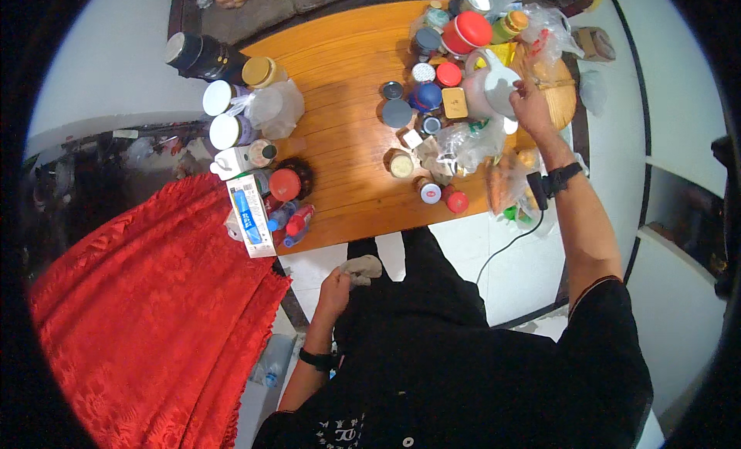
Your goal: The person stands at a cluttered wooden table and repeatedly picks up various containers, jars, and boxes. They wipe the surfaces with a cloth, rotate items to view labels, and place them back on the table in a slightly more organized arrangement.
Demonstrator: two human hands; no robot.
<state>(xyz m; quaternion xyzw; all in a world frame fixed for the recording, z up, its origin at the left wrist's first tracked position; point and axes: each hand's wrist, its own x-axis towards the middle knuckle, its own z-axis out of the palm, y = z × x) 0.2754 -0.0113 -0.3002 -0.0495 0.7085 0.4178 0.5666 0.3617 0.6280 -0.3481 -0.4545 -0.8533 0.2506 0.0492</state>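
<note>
- In the head view, my left grip (333,294) is closed on a crumpled beige cloth (363,270), which I hold just off the near edge of the surface (340,171), over my dark trousers (444,291).
- My right grip (531,109) is out over the right part of the surface, fingers bent against the edge of a white jug (500,90); I cannot tell whether they are closed on it.
- The jug is among crowded containers: left of it are a square tin with a yellow top (455,103), a blue-lidded jar (425,97) and a red-lidded jar (448,74).
- Beyond the jug is a bigger red-topped container (467,33).
- A round tan board (563,94) lies just right of my right grip.
- Nearer to me is a clear plastic bag (469,146), with small jars (401,165) beside it.
- Along the left side are a black flask (207,57), white-lidded jars (225,131) and a white box (251,216).
- A red fringed cover (147,310) spreads left of the surface.
</note>
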